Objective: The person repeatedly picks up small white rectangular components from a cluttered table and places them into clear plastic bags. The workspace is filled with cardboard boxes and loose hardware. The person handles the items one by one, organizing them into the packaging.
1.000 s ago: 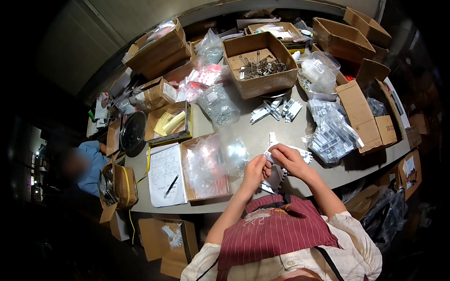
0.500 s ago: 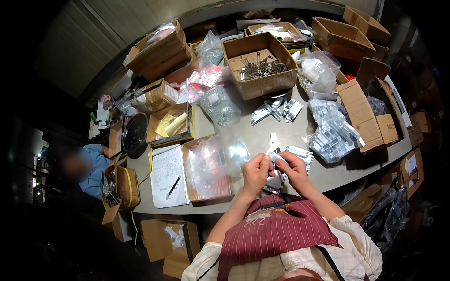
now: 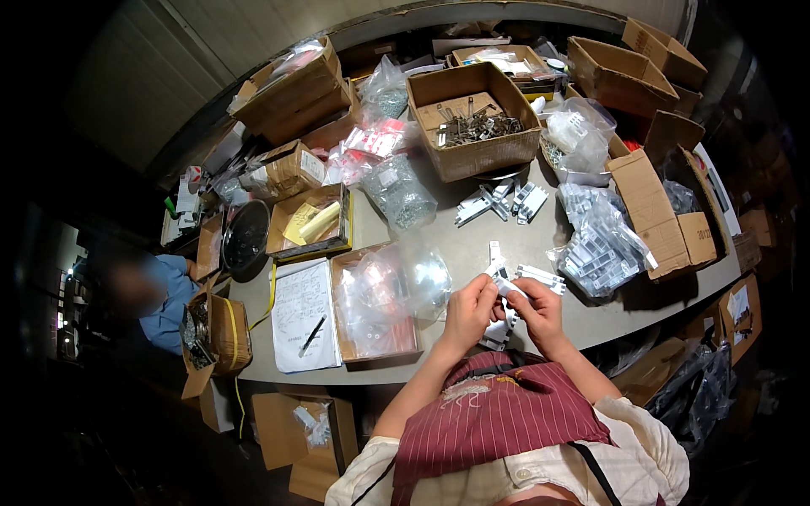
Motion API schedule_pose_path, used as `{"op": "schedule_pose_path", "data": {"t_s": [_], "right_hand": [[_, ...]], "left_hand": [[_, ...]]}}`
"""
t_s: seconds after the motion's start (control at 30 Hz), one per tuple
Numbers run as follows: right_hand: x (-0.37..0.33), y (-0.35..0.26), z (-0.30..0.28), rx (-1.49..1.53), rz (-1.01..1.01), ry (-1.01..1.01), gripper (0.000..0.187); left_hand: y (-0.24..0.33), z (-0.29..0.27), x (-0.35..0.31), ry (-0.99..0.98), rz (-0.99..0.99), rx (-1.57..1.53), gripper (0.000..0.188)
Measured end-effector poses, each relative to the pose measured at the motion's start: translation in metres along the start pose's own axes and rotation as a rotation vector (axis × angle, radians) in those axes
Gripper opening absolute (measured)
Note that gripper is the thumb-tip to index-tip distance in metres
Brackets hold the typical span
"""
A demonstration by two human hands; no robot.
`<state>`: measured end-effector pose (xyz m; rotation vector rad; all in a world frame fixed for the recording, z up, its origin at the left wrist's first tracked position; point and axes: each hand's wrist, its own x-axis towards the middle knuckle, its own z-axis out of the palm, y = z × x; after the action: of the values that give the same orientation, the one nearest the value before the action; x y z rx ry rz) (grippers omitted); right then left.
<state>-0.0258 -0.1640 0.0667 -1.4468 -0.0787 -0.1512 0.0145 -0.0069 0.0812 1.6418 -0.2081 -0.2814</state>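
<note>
Just above the table's near edge, my left hand (image 3: pixel 471 314) and my right hand (image 3: pixel 537 312) meet, both closed on one small white plastic part (image 3: pixel 506 287). My fingertips cover most of that part, so its full shape is hidden. More white parts (image 3: pixel 540 278) lie on the table right behind my right hand, and others (image 3: pixel 496 336) show between my wrists. Farther back, a loose group of white-and-grey parts (image 3: pixel 483 205) rests in front of a cardboard box (image 3: pixel 472 160) that contains metal pieces.
A clear bag of white parts (image 3: pixel 595 253) lies to the right beside an opened carton (image 3: pixel 645 202). Left of my hands are a box with plastic bags (image 3: pixel 380 354), and written sheets (image 3: pixel 295 341) with a pen (image 3: pixel 313 335). Another person (image 3: pixel 164 295) sits at far left.
My fingers have shifted on the white part, and more of it shows between them. My right hand has tilted slightly. The whole view has moved a little.
</note>
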Motion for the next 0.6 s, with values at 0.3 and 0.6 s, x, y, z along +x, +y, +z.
{"op": "schedule_pose_path", "data": {"t_s": [0.3, 0.6], "right_hand": [[0.023, -0.013, -0.009, 0.377, 0.109, 0.159, 0.028], [0.029, -0.019, -0.021, 0.783, 0.464, -0.009, 0.032]], "left_hand": [[-0.048, 0.004, -0.005, 0.133, 0.420, 0.108, 0.019], [-0.010, -0.004, -0.008, -0.067, -0.247, -0.966, 0.027]]}}
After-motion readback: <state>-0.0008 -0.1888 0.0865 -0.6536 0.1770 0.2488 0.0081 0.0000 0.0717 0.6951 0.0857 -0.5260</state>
